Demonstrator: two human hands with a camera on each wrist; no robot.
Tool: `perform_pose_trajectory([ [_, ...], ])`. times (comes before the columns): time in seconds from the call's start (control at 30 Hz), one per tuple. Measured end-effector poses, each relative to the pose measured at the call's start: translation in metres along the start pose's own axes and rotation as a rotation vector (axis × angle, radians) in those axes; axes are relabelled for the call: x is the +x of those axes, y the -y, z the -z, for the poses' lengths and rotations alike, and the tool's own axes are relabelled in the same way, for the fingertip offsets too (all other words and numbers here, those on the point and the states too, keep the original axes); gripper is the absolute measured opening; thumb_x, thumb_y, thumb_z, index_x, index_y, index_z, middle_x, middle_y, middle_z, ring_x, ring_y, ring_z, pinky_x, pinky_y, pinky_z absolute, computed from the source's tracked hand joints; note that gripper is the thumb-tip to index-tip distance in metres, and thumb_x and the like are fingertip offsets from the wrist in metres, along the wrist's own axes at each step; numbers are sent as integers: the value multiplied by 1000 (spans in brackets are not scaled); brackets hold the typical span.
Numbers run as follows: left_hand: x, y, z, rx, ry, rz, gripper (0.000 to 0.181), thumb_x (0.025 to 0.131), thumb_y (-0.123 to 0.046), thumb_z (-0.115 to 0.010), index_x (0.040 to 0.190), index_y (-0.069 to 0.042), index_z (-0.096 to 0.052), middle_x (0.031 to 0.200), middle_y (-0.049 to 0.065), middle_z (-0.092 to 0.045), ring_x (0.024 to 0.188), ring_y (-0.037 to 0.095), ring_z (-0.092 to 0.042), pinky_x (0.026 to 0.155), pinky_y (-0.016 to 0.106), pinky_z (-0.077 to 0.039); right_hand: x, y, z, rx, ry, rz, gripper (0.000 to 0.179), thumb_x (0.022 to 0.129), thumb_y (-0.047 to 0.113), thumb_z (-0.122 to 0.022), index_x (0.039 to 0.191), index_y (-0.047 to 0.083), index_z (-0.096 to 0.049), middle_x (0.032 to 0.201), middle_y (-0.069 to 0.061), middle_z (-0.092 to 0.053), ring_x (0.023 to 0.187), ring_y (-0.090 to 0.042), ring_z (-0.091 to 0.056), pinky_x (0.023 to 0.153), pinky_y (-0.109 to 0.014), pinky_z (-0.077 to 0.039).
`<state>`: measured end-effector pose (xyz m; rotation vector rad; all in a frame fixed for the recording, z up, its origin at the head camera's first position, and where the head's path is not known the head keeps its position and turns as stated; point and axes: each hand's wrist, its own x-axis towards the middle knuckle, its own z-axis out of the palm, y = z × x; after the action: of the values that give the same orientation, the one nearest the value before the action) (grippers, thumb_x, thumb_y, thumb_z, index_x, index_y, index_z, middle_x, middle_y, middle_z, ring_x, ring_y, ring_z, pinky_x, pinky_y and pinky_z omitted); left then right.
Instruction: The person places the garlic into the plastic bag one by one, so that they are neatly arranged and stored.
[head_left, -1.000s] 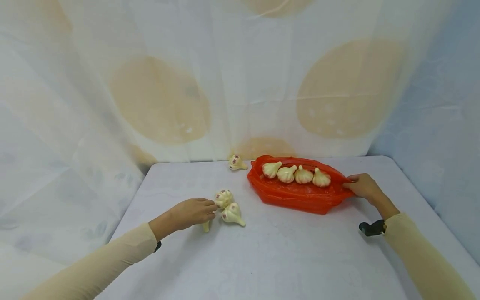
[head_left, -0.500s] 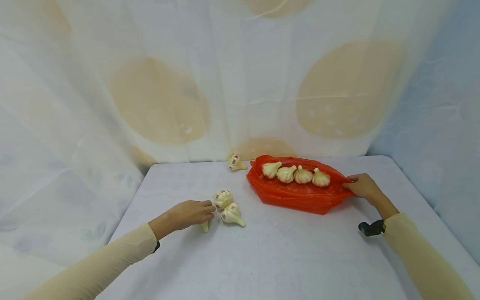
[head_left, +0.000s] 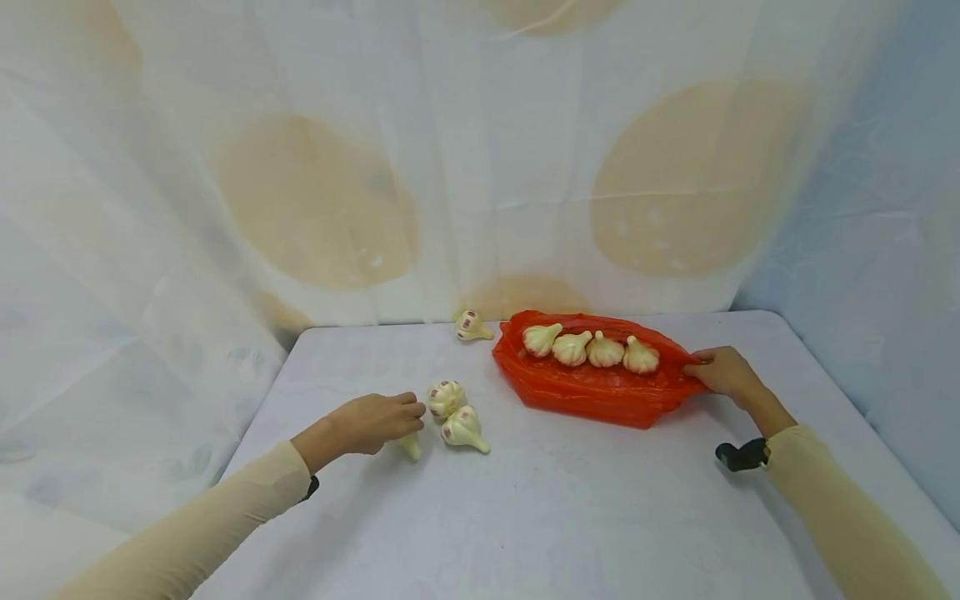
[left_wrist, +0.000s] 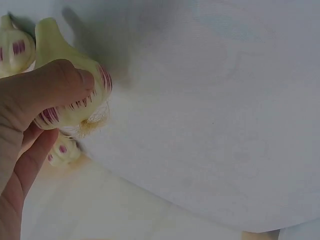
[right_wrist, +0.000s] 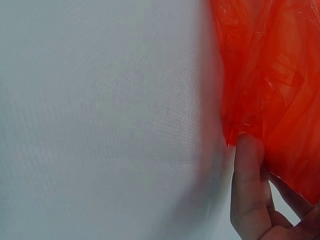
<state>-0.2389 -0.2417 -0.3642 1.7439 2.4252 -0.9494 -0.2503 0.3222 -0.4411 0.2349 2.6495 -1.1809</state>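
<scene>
My left hand (head_left: 375, 423) grips a garlic bulb (left_wrist: 75, 95), thumb across its side, its pale stem pointing toward me in the head view. Just right of that hand lie two more bulbs, a rear one (head_left: 446, 399) and a front one (head_left: 464, 428), close together on the table. At the right, my right hand (head_left: 726, 371) pinches the edge of a red plastic bag (head_left: 585, 402). Several garlic bulbs (head_left: 572, 348) sit in a row in the bag's open mouth. In the right wrist view, the thumb (right_wrist: 248, 185) presses on the red film.
Another garlic bulb (head_left: 472, 326) lies near the table's back edge, left of the bag. A white cloth covers the table (head_left: 540, 517). Patterned curtains (head_left: 502, 167) hang behind it and along both sides.
My left hand has drawn slightly left and up with the garlic bulb, away from the two neighbouring bulbs. The right hand and the bag stay almost in place.
</scene>
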Motion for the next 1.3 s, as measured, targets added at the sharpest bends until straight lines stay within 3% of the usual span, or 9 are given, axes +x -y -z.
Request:
perform_pose_trajectory([
  [0.13, -6, 11, 2, -145, -56, 34, 50, 67, -4, -81, 112, -15, -61, 110, -3, -50, 100, 14, -48, 61, 19, -47, 0, 0, 0, 3, -2, 4, 54, 98, 21, -53, 134, -18, -43, 121, -33, -55, 96, -35, -55, 79, -36, -54],
  [0.37, -14, 33, 0, -520, -237, 129, 49, 70, -12, -77, 116, -13, -63, 113, -2, -54, 94, 11, -51, 73, 22, -47, -1, 2, 0, 0, 1, 4, 54, 98, 21, -54, 133, -18, -43, 118, -31, -56, 94, -34, -54, 77, -34, -53],
  [0.53, -8, 46, 2, -686, -341, 219, 54, 74, -22, -81, 123, -11, -62, 118, -1, -55, 101, 13, -54, 87, 33, -49, -1, 3, 0, -1, 0, 5, 53, 98, 20, -54, 133, -18, -43, 116, -30, -57, 94, -33, -54, 76, -32, -52],
  [0.63, 3, 52, 2, -749, -407, 257, 54, 75, -25, -82, 123, -10, -62, 118, -3, -55, 100, 12, -55, 87, 36, -49, -1, 3, 0, 1, 1, 2, 53, 97, 20, -54, 133, -19, -43, 116, -30, -57, 93, -33, -54, 76, -32, -52],
  [0.8, 27, 60, 2, -841, -535, 303, 52, 75, -25, -83, 121, -10, -63, 112, -4, -58, 92, 9, -56, 84, 29, -51, -2, 2, 0, 5, 6, 0, 53, 97, 20, -53, 132, -19, -44, 115, -30, -57, 93, -33, -55, 76, -33, -52],
  [0.9, 43, 63, 1, -951, -605, 334, 53, 75, -23, -84, 122, -10, -63, 113, -3, -58, 98, 10, -58, 87, 25, -51, -2, 1, -1, -1, 6, 8, 53, 97, 20, -53, 132, -18, -44, 115, -30, -58, 93, -33, -55, 76, -33, -51],
  [1.07, 72, 65, 6, -1133, -703, 352, 53, 74, -19, -85, 122, -11, -63, 115, 0, -57, 106, 14, -57, 89, 32, -52, -1, -1, -1, -9, 5, 11, 54, 97, 21, -54, 132, -18, -44, 117, -31, -57, 94, -33, -55, 76, -34, -52],
  [1.3, 109, 67, 15, -1194, -785, 351, 53, 73, -18, -87, 120, -10, -64, 112, 0, -59, 103, 14, -57, 87, 38, -54, 0, 0, -2, -15, -11, -5, 54, 97, 20, -54, 133, -18, -43, 120, -33, -55, 94, -35, -54, 79, -36, -53],
])
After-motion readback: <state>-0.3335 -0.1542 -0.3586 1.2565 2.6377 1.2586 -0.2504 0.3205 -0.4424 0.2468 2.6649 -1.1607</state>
